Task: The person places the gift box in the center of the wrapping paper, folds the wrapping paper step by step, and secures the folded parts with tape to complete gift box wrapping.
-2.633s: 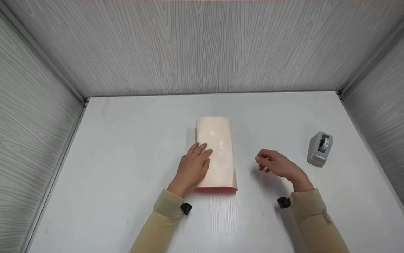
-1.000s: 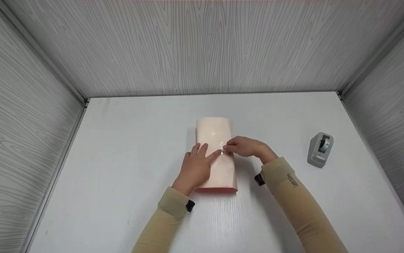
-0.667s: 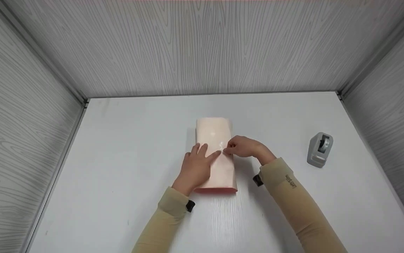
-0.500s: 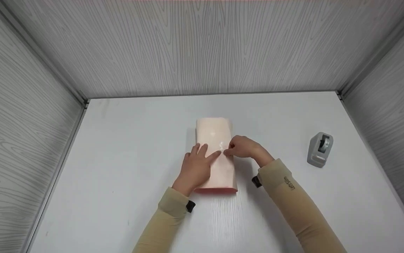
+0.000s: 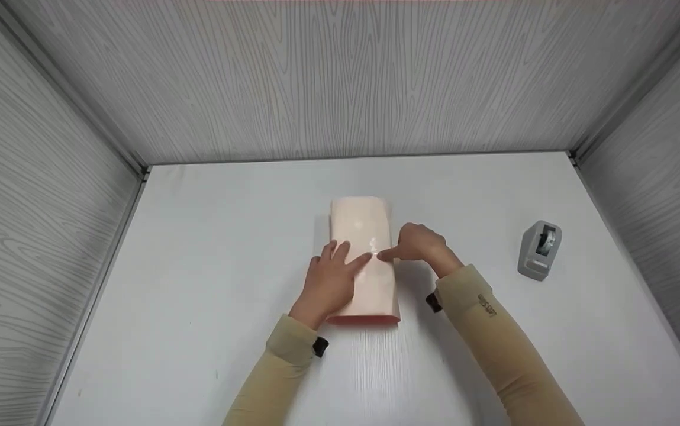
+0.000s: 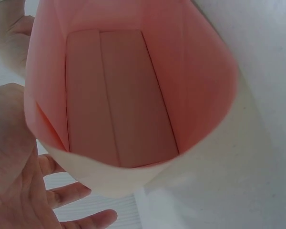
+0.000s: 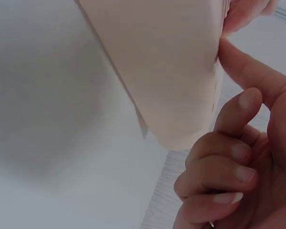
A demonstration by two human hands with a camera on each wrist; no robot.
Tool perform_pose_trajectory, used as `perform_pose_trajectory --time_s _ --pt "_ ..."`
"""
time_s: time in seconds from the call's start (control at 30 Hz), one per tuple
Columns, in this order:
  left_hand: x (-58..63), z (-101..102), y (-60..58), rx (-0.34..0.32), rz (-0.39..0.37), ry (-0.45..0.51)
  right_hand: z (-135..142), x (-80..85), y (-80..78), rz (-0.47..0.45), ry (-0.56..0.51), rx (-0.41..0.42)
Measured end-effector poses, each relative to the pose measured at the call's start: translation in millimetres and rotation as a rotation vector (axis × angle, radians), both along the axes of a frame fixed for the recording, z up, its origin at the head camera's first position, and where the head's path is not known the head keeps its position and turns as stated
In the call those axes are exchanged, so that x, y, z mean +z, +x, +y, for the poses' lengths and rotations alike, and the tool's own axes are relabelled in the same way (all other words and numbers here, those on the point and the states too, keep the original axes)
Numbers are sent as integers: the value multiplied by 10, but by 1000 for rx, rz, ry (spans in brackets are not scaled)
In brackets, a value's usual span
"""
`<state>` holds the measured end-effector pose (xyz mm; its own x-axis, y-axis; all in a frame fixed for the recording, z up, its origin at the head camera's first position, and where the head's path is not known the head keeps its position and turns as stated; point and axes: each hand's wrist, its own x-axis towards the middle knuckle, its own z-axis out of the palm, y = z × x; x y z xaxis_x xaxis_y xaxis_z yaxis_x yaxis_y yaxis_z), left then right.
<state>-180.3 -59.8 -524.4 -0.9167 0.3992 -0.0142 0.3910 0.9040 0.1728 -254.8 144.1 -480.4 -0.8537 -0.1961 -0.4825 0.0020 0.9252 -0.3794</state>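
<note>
A long package wrapped in cream paper (image 5: 363, 219) lies on the white table. Its near end gapes, showing the pink inner side of the paper (image 6: 205, 71) and a flat box end (image 6: 119, 95) with a seam deep inside. My left hand (image 5: 331, 284) rests spread on the package's left half, thumb reaching toward the middle. My right hand (image 5: 419, 244) presses its straight thumb on the paper, close to the left thumb's tip. The other right fingers (image 7: 219, 171) curl loosely around nothing. Near both thumbs is a shiny spot like clear tape (image 5: 373, 242).
A grey tape dispenser (image 5: 540, 251) with a roll of tape stands on the right of the white table (image 5: 209, 248). Grey wood-grain panels (image 5: 351, 83) rise at the back and on both sides.
My right hand has come left from beside the package onto its top, and its forefinger has since lifted from the thumb. My left thumb has spread toward the middle. The package stays put.
</note>
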Motion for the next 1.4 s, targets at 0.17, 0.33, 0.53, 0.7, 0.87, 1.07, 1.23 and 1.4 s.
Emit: perform_pose_trajectory --time_s 0.17,0.33,0.53,0.7,0.87,1.07,1.23,1.4 --pt "2 -4 -8 4 -14 1 149 -142 4 -29 -146 -2" --pt "11 -23 -5 9 -26 26 322 -224 79 54 -308 0" --pt "-20 -60 5 19 6 99 444 -334 272 250 -620 -63" --pt "-64 -82 20 23 46 210 382 -458 469 315 -671 -46" --pt "-123 -112 57 7 39 327 241 -560 570 307 -689 -7" --pt "-137 -151 148 16 11 433 170 -616 600 307 -679 -9" --pt "-88 -167 214 162 -94 501 157 -642 613 268 -672 -21" --pt "-97 -204 222 197 -143 537 119 -657 601 257 -683 -56"
